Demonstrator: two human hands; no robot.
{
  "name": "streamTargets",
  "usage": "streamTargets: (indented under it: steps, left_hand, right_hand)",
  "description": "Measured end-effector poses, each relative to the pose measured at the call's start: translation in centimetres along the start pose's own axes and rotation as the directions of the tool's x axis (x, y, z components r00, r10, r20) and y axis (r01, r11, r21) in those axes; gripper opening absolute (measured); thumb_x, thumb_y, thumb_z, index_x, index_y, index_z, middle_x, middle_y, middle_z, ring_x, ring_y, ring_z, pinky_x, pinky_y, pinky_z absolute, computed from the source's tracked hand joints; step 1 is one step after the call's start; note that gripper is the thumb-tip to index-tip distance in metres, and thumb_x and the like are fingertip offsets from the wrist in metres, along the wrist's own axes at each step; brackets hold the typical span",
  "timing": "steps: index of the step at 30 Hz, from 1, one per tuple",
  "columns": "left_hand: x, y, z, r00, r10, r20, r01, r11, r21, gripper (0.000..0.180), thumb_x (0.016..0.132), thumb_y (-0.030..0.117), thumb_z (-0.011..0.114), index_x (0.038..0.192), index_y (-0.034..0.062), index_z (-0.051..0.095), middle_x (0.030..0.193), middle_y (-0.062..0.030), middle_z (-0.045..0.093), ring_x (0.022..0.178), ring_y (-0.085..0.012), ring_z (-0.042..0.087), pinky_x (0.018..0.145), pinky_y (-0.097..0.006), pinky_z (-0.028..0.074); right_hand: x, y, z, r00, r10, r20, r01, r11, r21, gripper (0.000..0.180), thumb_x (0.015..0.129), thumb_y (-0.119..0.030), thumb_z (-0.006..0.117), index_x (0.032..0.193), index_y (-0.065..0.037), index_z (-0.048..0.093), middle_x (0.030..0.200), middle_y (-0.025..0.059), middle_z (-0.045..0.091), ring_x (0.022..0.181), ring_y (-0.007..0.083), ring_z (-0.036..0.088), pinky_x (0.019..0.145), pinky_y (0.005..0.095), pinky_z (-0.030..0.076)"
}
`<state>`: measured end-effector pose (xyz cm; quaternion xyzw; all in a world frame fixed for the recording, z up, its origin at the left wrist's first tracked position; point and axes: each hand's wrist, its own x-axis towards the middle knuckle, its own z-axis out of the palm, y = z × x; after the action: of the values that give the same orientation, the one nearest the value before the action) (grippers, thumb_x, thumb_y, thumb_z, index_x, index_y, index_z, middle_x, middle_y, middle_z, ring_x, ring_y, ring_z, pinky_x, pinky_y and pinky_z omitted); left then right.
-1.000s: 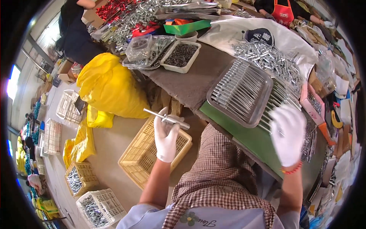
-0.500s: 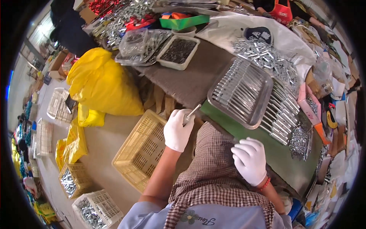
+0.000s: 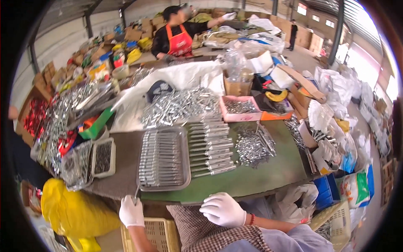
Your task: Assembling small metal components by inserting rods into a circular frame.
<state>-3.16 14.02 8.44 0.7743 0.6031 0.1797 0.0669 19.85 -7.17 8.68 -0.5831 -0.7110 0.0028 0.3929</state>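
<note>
My left hand (image 3: 132, 211), in a white glove, is closed round a slim silver metal rod (image 3: 137, 190) at the table's front edge. The rod points up beside the lower left corner of a shallow metal tray (image 3: 187, 183). Rows of silver rods (image 3: 161, 157) lie side by side in that tray. My right hand (image 3: 222, 210), also gloved, rests above my checked apron near the table edge. Its fingers are loosely bent, and nothing shows in them. Right of the tray, thicker silver rods (image 3: 216, 147) lie stacked in a row on the green tabletop (image 3: 277, 176).
A pile of small metal parts (image 3: 254, 147) lies to the right, with a pink box (image 3: 240, 110) behind. Loose metal tubes (image 3: 180, 105) cover a white sheet. A yellow bag (image 3: 75, 210) and a crate (image 3: 155, 235) stand below. A co-worker in a red apron (image 3: 180, 42) is across the table.
The view has swung up and to the right, bringing the co-worker and the hall into sight. My left hand still holds the rod, now closer to the tray's lower left corner.
</note>
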Motion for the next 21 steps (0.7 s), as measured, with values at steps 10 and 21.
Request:
streamTargets:
  steps: [10,21]
  left_hand:
    - [0.6,-2.0,-1.6,0.993,0.104,0.05,-0.112,0.977,0.183,0.022,0.082,0.022,0.059,0.09,0.0014,0.062,0.085,-0.0197,0.064,0.08,-0.0373,0.062,0.073,-0.045,0.05]
    - [0.8,-6.1,5.0,0.979,-0.018,-0.201,-0.072,0.9,-0.429,0.027,0.079,0.01,0.059,0.102,-0.0021,0.064,0.092,-0.0206,0.065,0.084,-0.0361,0.063,0.078,-0.043,0.05]
  right_hand:
    - [-2.7,1.0,-0.9,0.992,-0.019,-0.122,0.021,1.0,0.009,0.012,0.079,-0.016,0.067,0.088,-0.008,0.064,0.085,0.0061,0.065,0.088,0.0245,0.062,0.078,0.0386,0.049]
    - [-2.3,2.2,-1.5,0.999,-0.029,-0.019,0.031,0.995,0.096,0.009,0.079,-0.015,0.064,0.085,-0.009,0.063,0.08,0.0044,0.062,0.082,0.0246,0.062,0.073,0.0383,0.049]
